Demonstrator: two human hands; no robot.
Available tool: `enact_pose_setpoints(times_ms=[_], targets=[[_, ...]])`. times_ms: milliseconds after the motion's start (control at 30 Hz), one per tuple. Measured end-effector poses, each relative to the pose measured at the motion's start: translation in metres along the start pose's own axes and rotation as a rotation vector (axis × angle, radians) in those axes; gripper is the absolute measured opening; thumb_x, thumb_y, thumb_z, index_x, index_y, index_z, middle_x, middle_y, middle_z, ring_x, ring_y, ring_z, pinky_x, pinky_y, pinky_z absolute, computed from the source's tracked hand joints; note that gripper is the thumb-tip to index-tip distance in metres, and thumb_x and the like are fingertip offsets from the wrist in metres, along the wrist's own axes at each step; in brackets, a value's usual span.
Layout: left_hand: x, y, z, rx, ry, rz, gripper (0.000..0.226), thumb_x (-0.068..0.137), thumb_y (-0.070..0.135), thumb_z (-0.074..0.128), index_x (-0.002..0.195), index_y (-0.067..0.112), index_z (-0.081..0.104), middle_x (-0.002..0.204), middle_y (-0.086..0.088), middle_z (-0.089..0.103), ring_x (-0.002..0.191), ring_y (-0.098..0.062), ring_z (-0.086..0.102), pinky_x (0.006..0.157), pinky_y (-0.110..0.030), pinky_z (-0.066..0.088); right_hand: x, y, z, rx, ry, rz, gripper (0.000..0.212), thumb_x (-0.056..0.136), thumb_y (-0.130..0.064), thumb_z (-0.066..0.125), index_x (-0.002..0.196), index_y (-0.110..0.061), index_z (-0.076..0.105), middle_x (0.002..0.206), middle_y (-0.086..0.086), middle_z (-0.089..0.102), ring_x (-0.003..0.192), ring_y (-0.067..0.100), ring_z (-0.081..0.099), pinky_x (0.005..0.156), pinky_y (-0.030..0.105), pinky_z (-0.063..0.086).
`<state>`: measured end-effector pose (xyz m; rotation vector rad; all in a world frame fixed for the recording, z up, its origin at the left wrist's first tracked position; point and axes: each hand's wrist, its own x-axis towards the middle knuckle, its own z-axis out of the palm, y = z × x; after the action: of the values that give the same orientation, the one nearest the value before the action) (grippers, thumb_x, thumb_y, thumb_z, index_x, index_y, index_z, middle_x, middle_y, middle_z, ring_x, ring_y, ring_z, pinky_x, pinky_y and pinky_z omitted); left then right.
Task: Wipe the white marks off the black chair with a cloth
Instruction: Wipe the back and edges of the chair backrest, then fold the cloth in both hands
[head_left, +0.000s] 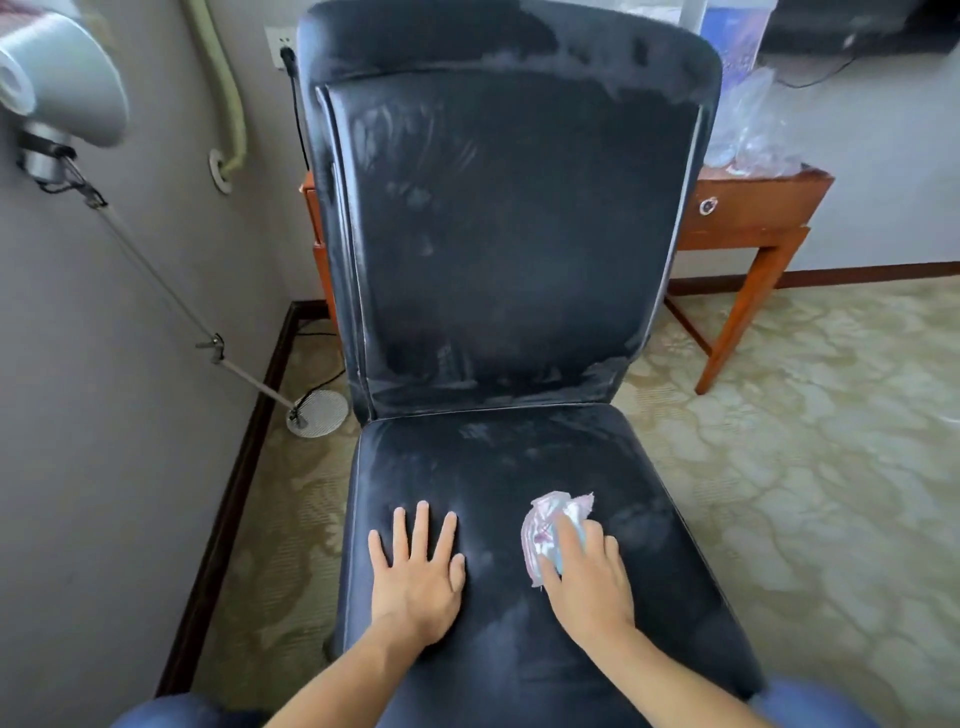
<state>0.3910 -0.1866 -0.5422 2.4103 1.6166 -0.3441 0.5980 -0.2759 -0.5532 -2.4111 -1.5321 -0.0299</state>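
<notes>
The right hand (584, 577) presses a crumpled pale cloth (553, 530) onto the seat of the black chair (498, 249), its grip curled over the near part of the wad while the rest of the cloth bunches out toward 12 o'clock and 10 o'clock from the fingertips. The left hand (418, 564) lies flat on the seat at about 9 o'clock from the cloth, fingers straight and spread, holding nothing (it looks to be steadying the chair). Hazy white marks (519, 447) spread across the seat toward 12 o'clock from the cloth, thicker near the seam where seat meets backrest, and more of them smear the backrest and its top edge farther along the same line. So the work lies almost straight ahead of the right hand, along the chair's long axis from front edge to headrest, and the right hand is the nearer one to it; a push toward 12 o'clock would probably carry the cloth through the haze. Beyond the chair, at 2 o'clock, stands a wooden bench (753, 208) with clear plastic bags (753, 130) on top; at 9 o'clock a floor lamp (62, 78) leans near the wall.
</notes>
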Motion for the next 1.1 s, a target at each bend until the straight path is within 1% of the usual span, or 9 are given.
enact_pose_setpoints(times_ms=[67,200,267,400,567,700,800,933,1100], targets=[[-0.03,0.002,0.01,0.011,-0.031,0.031,0.086,0.086,0.066,-0.01,0.166,0.038,0.002,0.175,-0.006,-0.007,0.16,-0.036,-0.013,0.119,-0.061,-0.011,-0.026,-0.005,-0.008,-0.013,0.005,-0.049,0.056,0.072,-0.036,0.084,0.123,-0.024,0.064,0.092,0.002,0.054,0.069,0.025,0.053,0.063,0.036,0.054],[-0.069,-0.002,0.049,0.075,0.092,0.105,0.071,0.087,0.069,0.047,0.138,0.026,0.069,0.148,-0.013,0.06,0.138,-0.041,0.054,0.107,-0.061,0.027,-0.074,-0.012,-0.03,-0.051,-0.059,-0.073,0.057,0.067,-0.046,0.085,0.118,-0.029,0.066,0.092,-0.002,0.056,0.07,0.02,0.056,0.056,0.03,0.05],[-0.096,0.008,0.042,0.11,0.05,0.119,0.068,0.09,0.065,0.045,0.143,0.026,0.065,0.153,-0.013,0.055,0.137,-0.043,0.056,0.11,-0.062,0.034,-0.094,-0.014,-0.039,-0.04,-0.15,-0.067,0.051,0.085,-0.046,0.069,0.133,-0.035,0.054,0.114,-0.003,0.054,0.093,0.019,0.057,0.071,0.028,0.048],[-0.124,0.022,0.016,-0.03,-0.007,0.223,0.069,0.106,0.04,0.038,0.167,0.022,0.011,0.176,-0.004,0.007,0.159,-0.041,0.006,0.128,-0.051,0.013,-0.119,-0.012,-0.062,0.14,-0.352,-0.053,0.047,0.093,-0.039,0.058,0.14,-0.041,0.05,0.126,-0.005,0.05,0.112,0.021,0.054,0.087,0.031,0.048],[-0.12,0.031,-0.012,-0.535,-0.021,0.474,0.105,0.091,0.027,0.073,0.165,0.044,0.0,0.166,0.016,0.024,0.148,-0.011,0.037,0.116,-0.03,0.041,-0.109,-0.03,-0.093,0.67,-0.398,0.048,0.048,0.082,-0.038,0.071,0.13,-0.037,0.065,0.117,-0.014,0.066,0.105,0.007,0.064,0.09,0.03,0.054],[-0.076,0.023,-0.065,-0.821,0.044,0.505,0.108,0.081,0.021,0.084,0.162,0.047,0.017,0.141,0.016,0.053,0.124,-0.011,0.058,0.106,-0.033,0.051,-0.043,-0.066,-0.112,1.052,-0.379,0.127,0.037,0.094,-0.027,0.07,0.127,-0.042,0.063,0.113,-0.018,0.071,0.106,-0.001,0.067,0.091,0.022,0.053],[-0.045,0.008,-0.121,-0.963,0.065,0.467,0.099,0.081,0.016,0.084,0.158,0.043,0.027,0.136,0.015,0.06,0.122,-0.015,0.062,0.101,-0.035,0.055,0.022,-0.089,-0.137,1.215,-0.327,0.271,0.032,0.09,-0.02,0.076,0.118,-0.027,0.061,0.109,-0.008,0.07,0.097,0.006,0.07,0.082,0.025,0.056],[-0.044,-0.011,-0.199,-1.274,-0.141,0.35,0.078,0.083,0.004,0.08,0.145,0.035,0.044,0.125,-0.001,0.066,0.108,-0.016,0.068,0.095,-0.033,0.056,0.065,-0.126,-0.187,1.31,-0.445,0.431,0.035,0.074,-0.016,0.082,0.104,-0.016,0.065,0.101,0.003,0.072,0.085,0.014,0.073,0.065,0.029,0.056],[-0.096,-0.02,-0.305,-1.594,-0.341,-0.009,0.07,0.077,0.045,0.075,0.14,0.033,0.048,0.116,-0.002,0.071,0.097,-0.012,0.068,0.087,-0.03,0.048,0.09,-0.153,-0.299,1.25,-0.606,0.433,0.039,0.054,-0.004,0.069,0.093,-0.011,0.071,0.095,0.005,0.074,0.083,0.014,0.067,0.066,0.025,0.051]])
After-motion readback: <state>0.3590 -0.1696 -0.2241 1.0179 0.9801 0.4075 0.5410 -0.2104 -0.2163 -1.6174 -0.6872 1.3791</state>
